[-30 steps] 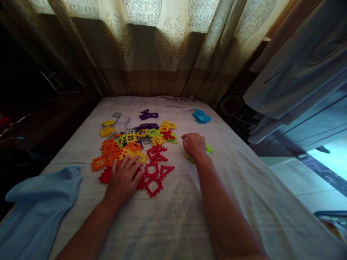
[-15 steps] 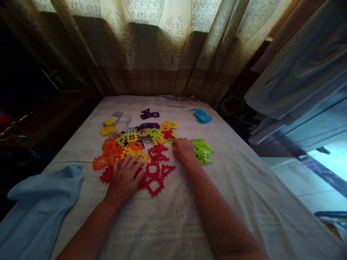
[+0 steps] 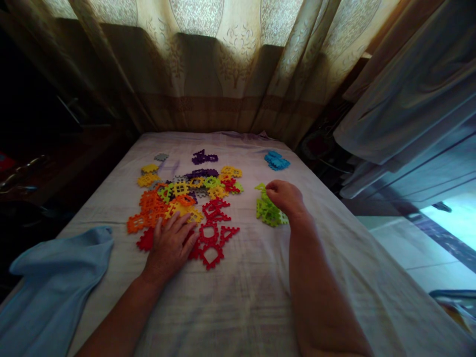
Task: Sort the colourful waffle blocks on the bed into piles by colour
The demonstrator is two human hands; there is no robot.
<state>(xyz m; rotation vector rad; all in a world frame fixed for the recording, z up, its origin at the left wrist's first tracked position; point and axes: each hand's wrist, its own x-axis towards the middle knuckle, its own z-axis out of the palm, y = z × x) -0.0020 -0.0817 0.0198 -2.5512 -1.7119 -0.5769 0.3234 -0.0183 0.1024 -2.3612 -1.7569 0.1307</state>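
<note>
My left hand [image 3: 171, 243] lies flat with its fingers spread, over red toy building pieces [image 3: 210, 255] and at the near edge of the yellow ones [image 3: 193, 214]. My right hand [image 3: 286, 198] is at the lime-green pile [image 3: 269, 213], its fingers pinched on a small lime-green building piece [image 3: 259, 187] that juts out to the left. The fingertips partly hide that piece. Left of centre spreads a mixed heap with orange pieces [image 3: 150, 203], yellow, purple, grey and a few green ones.
A blue pile [image 3: 276, 160] lies at the far right of the sheet-covered bed [image 3: 238, 307]. Purple pieces [image 3: 204, 157] and a grey piece [image 3: 161, 157] lie at the back. A light blue cloth [image 3: 63, 282] drapes over the left edge. Curtains [image 3: 234, 74] hang behind.
My right hand has moved right, from the mixed heap's right edge to the green pile, with a lime-green piece now showing at its fingertips. My left hand has stayed put.
</note>
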